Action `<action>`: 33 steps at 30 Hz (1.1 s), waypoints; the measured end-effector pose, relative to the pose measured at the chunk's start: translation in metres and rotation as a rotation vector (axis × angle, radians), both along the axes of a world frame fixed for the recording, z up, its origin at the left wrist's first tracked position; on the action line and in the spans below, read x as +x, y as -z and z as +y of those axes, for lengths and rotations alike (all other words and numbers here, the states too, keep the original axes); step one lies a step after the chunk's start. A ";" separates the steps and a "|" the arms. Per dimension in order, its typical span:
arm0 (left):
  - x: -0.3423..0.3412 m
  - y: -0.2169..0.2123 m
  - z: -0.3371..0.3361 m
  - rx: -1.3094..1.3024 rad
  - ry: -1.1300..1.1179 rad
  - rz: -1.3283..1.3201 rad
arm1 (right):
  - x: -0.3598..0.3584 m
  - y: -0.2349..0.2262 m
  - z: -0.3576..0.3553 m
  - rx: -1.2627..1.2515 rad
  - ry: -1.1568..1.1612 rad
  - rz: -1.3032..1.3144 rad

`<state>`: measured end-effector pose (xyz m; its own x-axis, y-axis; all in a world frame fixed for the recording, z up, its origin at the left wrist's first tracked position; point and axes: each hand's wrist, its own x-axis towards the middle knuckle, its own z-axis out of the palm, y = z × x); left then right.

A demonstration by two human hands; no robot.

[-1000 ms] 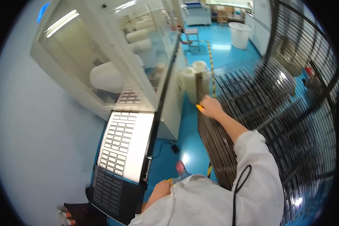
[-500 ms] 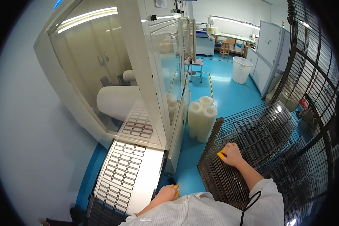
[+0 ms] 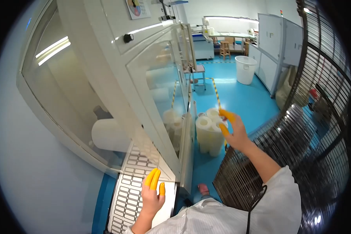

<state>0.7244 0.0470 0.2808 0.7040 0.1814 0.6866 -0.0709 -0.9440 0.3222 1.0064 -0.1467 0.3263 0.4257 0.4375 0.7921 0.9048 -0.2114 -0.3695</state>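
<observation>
My left hand (image 3: 152,198) is raised over the white sheet (image 3: 129,195), its fingers stretched out in yellow finger cots and nothing in them. Rows of dark-edged rectangular pieces cover the sheet, which runs out from under the cream machine housing (image 3: 144,128). My right hand (image 3: 238,134) hangs in the air above the near end of a dark wire rack (image 3: 238,183). Its yellow-tipped thumb and finger stand apart, holding nothing. Behind that hand are several upright translucent white rolls (image 3: 209,138), partly covered by the fingers.
Inside the housing lies a large white roll (image 3: 111,134). A tall barred cage (image 3: 327,50) rises on the right. Farther off on the blue floor stand a white bin (image 3: 245,70), a small step stool (image 3: 199,72) and grey cabinets (image 3: 273,43).
My right hand has let go of the wire rack and risen forward, its fingers spreading. The left hand has moved up and left over the sheet. The view has shifted toward the machine.
</observation>
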 end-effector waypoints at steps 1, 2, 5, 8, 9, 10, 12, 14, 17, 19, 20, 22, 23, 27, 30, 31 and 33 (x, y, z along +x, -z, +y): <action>0.008 -0.007 0.003 0.000 -0.033 -0.035 | 0.023 -0.017 0.019 0.070 -0.070 0.034; 0.017 -0.013 0.004 0.001 -0.069 -0.067 | 0.046 -0.033 0.038 0.138 -0.144 0.072; 0.050 -0.036 0.008 0.073 -0.170 -0.181 | 0.115 -0.091 0.100 0.386 -0.265 0.001; 0.087 -0.053 0.019 0.161 -0.244 -0.315 | 0.186 -0.143 0.160 0.412 -0.261 -0.086; 0.099 -0.056 0.023 0.168 -0.269 -0.372 | 0.206 -0.160 0.180 0.421 -0.279 -0.089; 0.111 -0.058 0.024 0.143 -0.312 -0.391 | 0.226 -0.177 0.197 0.498 -0.235 -0.204; 0.135 -0.061 0.027 0.187 -0.374 -0.472 | 0.254 -0.206 0.236 0.596 -0.218 -0.318; 0.158 -0.058 0.029 0.192 -0.402 -0.505 | 0.285 -0.229 0.264 0.675 -0.215 -0.164; 0.153 -0.037 0.039 0.134 -0.449 -0.575 | 0.312 -0.259 0.303 0.740 -0.206 -0.105; 0.186 -0.036 0.066 0.135 -0.440 -0.565 | 0.354 -0.260 0.317 0.661 -0.153 -0.073; 0.202 -0.033 0.076 0.137 -0.441 -0.563 | 0.373 -0.259 0.328 0.671 -0.136 -0.082; 0.214 -0.037 0.084 0.181 -0.485 -0.570 | 0.381 -0.264 0.341 0.701 -0.155 -0.078; 0.220 -0.038 0.089 0.196 -0.501 -0.572 | 0.387 -0.264 0.345 0.695 -0.147 -0.120; 0.239 -0.043 0.113 0.257 -0.565 -0.599 | 0.381 -0.264 0.357 0.887 -0.237 -0.169; 0.256 -0.041 0.132 0.281 -0.600 -0.625 | 0.390 -0.260 0.365 0.803 -0.189 -0.230; 0.263 -0.039 0.134 0.290 -0.615 -0.634 | 0.392 -0.261 0.362 0.800 -0.193 -0.231; 0.272 -0.036 0.138 0.308 -0.663 -0.647 | 0.390 -0.268 0.358 0.909 -0.074 -0.392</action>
